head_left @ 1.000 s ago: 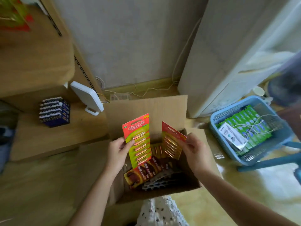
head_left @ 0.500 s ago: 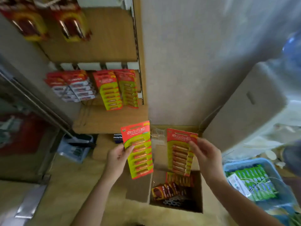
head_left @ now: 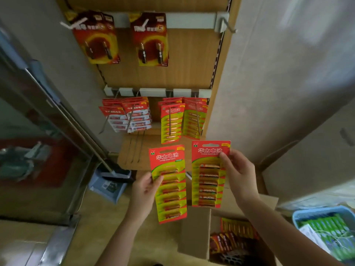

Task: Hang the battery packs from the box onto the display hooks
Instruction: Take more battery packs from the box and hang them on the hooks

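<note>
The left hand [head_left: 146,189] holds the left battery pack [head_left: 170,191] upright, its grip pinching the card's left edge. The right hand [head_left: 240,175] grip pinches the right battery pack [head_left: 207,181] by its right edge. The two packs are side by side above the open cardboard box [head_left: 194,237] and below the display hooks [head_left: 169,120], where blurred packs seem alike.

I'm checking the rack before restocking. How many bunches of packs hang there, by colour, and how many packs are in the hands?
Dark red bunches: 2
Red-and-white bunches: 2
Red-and-green bunches: 2
Held packs: 2, the left-hand pack and the right-hand pack
Total: 6 hanging bunches, 2 held packs
</note>
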{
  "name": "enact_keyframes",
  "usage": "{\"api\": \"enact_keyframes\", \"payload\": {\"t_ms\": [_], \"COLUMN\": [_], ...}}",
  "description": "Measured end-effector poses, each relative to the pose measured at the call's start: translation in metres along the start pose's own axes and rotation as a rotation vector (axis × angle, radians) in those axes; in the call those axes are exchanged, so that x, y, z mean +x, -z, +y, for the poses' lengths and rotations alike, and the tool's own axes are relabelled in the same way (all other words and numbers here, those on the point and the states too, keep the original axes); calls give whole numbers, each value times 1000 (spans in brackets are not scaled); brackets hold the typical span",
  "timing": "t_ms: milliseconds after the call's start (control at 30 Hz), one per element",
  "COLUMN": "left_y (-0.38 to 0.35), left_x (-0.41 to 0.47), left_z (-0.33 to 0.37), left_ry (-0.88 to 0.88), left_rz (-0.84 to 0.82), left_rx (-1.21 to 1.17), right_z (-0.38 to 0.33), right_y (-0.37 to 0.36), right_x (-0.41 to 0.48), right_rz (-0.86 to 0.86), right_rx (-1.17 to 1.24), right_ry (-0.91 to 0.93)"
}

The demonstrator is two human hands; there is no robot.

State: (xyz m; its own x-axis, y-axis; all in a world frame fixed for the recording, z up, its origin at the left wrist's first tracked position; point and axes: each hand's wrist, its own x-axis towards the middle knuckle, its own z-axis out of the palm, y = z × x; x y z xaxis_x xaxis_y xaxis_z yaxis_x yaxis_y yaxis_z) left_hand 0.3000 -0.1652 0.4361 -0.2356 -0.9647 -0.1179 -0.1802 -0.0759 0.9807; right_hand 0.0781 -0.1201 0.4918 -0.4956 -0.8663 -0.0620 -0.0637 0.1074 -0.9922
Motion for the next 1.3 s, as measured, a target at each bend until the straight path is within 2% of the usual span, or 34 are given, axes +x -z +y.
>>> {"api": "enact_keyframes", "payload": {"t_ms": [200,433,967,1300], "left_y": [17,19,9,10], "left_x": [44,66,82,117], "left_z": [-15,-25,-27,-34], "left_ry": [17,3,31,39], "left_rz": [-110,-157,-81,-75], "left_rx": [-31,-36,-34,19], "right_z": [13,25,38,40], "right_y": [-38,-40,-36,-51], "right_x": [23,48,66,107], "right_rz": [104,176,91,94], "right_rx": [-18,-60,-88,-105], "right_ry": [-39,-83,-130,-151]}}
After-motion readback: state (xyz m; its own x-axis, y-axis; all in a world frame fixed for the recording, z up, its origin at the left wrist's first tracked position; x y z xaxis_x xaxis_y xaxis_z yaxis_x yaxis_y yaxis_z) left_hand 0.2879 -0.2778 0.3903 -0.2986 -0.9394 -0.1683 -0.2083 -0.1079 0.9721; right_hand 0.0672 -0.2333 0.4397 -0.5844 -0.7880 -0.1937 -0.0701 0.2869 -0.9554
